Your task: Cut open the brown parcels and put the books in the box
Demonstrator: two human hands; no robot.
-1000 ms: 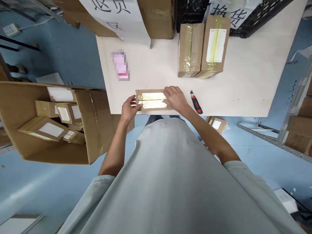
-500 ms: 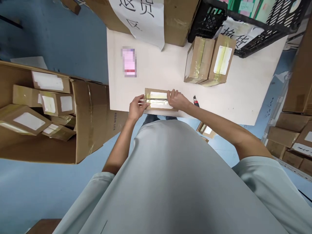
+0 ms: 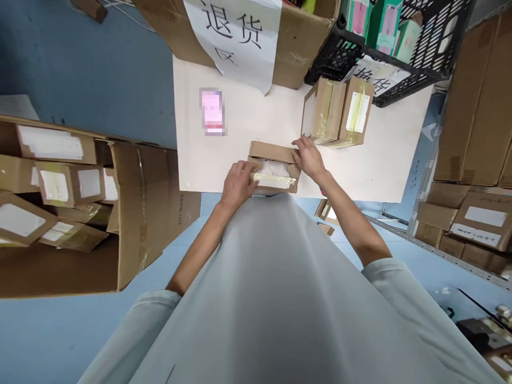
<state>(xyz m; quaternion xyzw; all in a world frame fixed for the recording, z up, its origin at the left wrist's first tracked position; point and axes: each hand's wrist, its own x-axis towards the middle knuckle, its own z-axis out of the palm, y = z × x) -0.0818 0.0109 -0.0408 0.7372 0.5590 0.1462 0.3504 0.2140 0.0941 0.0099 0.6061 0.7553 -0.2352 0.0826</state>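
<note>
On the head cam, our left hand (image 3: pixel 239 182), half curled, is on the left end of the open small box (image 3: pixel 272 151) at the table's (image 3: pixel 256 117) near edge. Our right hand (image 3: pixel 311 158), loosely bent, touches its far right corner. We can't tell if either's gripping. The white stuff (image 3: pixel 274 167) inside is unclear; the far black crate (image 3: pixel 446 48) is cut off.

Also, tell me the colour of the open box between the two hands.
The open box is brown cardboard; the head view shows it best.

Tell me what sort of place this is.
Probably a parcel returns workroom: a paper sign reads "returns area" in Chinese, an open carton holds labelled parcels, and cardboard boxes are stacked at right.
</note>
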